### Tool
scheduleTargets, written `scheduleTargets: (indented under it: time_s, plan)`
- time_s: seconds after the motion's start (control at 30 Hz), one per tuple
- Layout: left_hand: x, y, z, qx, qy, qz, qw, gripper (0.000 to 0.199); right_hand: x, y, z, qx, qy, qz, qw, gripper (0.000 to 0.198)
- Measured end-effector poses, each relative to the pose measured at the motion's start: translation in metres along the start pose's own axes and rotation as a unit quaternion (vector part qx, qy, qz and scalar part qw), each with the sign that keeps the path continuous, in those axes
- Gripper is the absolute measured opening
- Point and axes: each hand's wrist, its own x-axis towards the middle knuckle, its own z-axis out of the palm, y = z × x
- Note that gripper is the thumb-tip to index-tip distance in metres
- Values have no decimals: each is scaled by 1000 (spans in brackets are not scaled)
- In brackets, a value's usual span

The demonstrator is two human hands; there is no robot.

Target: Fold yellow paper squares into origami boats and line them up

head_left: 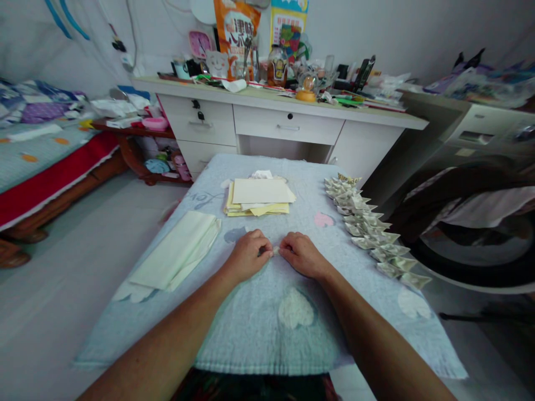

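Close together over the middle of the cloth-covered table [251,328], my two hands pinch a small pale piece of folded paper [276,252]. My left hand [251,253] has its thumb and fingertips closed on one end. The fingers of my right hand [301,253] are closed on the other end and hide most of it. Just beyond them lies a stack of cream and yellow paper sheets [263,192]. To the left rests a larger folded pale sheet [178,250]. Several folded paper boats [368,225] stand in a long row down the table's right side.
Behind the table stands a white desk [288,123] crowded with jars, bags and small items. A front-loading washing machine [480,131] with cloth hanging from its door is at the right. On the left are a bed [54,172] and a low wooden shelf [129,132].
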Motion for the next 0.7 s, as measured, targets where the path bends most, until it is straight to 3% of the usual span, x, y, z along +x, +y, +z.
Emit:
scheduleTargets:
  time_s: [0.5,0.7]
  plan:
    - [3,5,1,-8,0,-52,999,9,2,-7,0,-45,-3,31,998,12]
    - [3,7,1,22,-15,-44,999,11,2,-6,1,-44,-3,33,998,12]
